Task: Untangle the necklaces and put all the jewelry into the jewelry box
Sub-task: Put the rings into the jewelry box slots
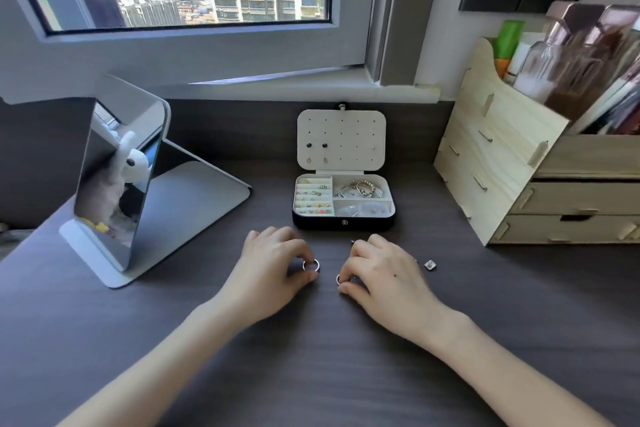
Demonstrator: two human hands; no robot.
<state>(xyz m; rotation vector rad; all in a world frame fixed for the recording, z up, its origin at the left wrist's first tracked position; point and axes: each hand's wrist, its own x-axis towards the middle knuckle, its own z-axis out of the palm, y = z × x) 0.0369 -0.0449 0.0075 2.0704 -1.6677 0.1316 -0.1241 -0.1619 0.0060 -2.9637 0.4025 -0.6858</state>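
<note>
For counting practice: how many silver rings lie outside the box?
2: one round silver ring in the left hand, a second ring in the right hand; others may hide underneath.

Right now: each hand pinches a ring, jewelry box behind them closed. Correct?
No: the head view shows the jewelry box open, its lid laid back. The rest holds: the left hand pinches one ring, the right hand a second ring.
</note>
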